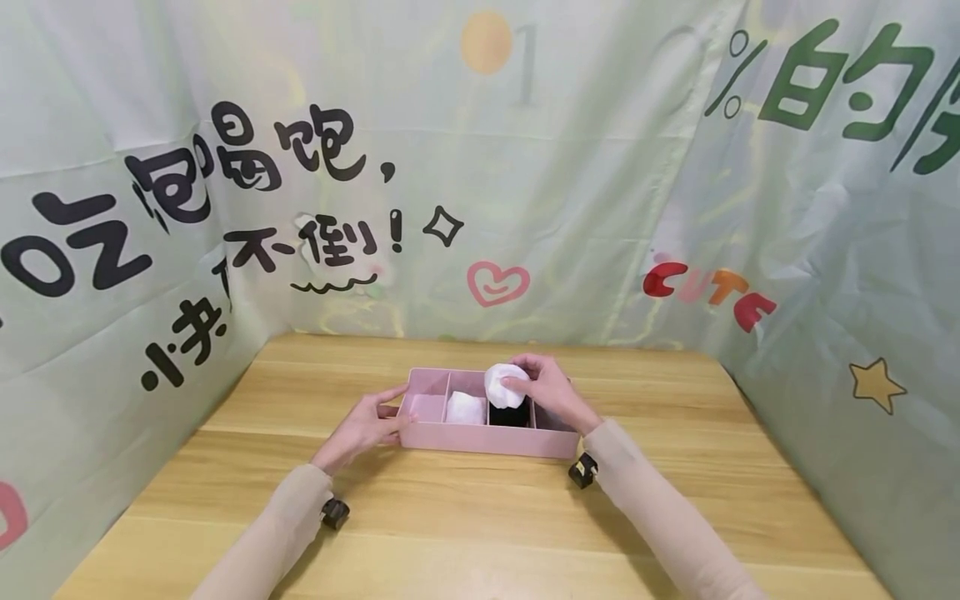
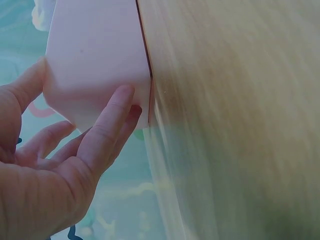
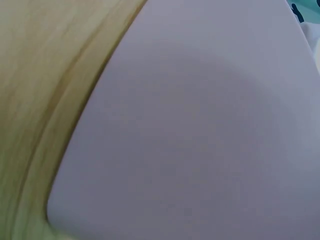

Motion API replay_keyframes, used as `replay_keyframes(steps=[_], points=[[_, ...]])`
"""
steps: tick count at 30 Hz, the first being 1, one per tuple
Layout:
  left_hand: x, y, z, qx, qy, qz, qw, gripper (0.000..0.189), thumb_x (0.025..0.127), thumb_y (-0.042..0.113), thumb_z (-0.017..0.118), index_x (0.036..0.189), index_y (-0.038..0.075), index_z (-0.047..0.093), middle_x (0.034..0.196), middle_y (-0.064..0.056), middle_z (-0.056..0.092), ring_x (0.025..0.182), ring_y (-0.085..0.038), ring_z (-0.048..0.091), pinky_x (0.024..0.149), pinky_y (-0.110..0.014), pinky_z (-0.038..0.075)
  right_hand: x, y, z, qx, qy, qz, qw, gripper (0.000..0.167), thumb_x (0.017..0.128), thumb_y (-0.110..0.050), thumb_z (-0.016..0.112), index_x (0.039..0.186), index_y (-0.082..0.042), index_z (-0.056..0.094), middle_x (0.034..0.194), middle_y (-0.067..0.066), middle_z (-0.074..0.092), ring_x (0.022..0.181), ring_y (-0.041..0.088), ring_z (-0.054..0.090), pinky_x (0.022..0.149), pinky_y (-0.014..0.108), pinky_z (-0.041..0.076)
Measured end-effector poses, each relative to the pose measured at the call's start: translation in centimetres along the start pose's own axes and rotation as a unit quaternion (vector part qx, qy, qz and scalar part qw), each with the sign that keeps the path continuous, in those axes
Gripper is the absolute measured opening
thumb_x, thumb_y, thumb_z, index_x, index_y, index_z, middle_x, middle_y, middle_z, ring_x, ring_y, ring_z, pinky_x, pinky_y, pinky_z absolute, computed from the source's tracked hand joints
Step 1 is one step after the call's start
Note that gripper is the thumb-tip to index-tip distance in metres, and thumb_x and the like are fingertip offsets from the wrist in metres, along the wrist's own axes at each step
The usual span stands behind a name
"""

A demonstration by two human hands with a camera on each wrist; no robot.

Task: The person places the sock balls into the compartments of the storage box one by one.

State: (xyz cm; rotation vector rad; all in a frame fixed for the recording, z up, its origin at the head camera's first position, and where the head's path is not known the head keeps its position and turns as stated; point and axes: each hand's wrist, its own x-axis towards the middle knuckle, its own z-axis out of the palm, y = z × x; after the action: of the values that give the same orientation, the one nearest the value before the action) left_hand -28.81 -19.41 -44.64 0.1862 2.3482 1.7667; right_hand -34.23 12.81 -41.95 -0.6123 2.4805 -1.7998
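Note:
A pink divided box [image 1: 487, 439] stands on the table, its compartments in a row. My left hand [image 1: 366, 427] holds its left end, and in the left wrist view the thumb [image 2: 31, 82] and fingertips touch the box's pink wall [image 2: 97, 55]. My right hand [image 1: 551, 388] pinches a white, bunched-up soft bundle [image 1: 504, 386], probably cloth, over the third compartment. Beneath it a black item [image 1: 509, 414] lies in that compartment. Another white bundle [image 1: 467, 408] sits in the second compartment. The right wrist view shows mostly the box wall [image 3: 190, 135]; my right hand is out of its sight.
The leftmost compartment [image 1: 429, 406] shows its pink bottom. My right hand and wrist partly cover the rightmost one. A wooden table [image 1: 465, 517] lies under the box. Printed fabric curtains [image 1: 570, 208] enclose it at the back and both sides.

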Motion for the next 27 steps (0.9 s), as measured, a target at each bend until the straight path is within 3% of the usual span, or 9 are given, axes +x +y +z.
replay_keyframes(steps=[27], points=[[0.0,-0.3,0.0,0.007,0.000,0.010,0.9999,0.071,0.091,0.020,0.072,0.152,0.008,0.036,0.126,-0.033,0.059,0.100,-0.030,0.068,0.081,-0.041,0.061,0.7,-0.6,3.8,0.039,0.016,-0.001,0.9991,0.031,0.088,-0.012,0.074,0.114,0.003,0.066,0.103,0.011,0.070,0.083,0.009,0.061,0.069,0.020,0.053]])
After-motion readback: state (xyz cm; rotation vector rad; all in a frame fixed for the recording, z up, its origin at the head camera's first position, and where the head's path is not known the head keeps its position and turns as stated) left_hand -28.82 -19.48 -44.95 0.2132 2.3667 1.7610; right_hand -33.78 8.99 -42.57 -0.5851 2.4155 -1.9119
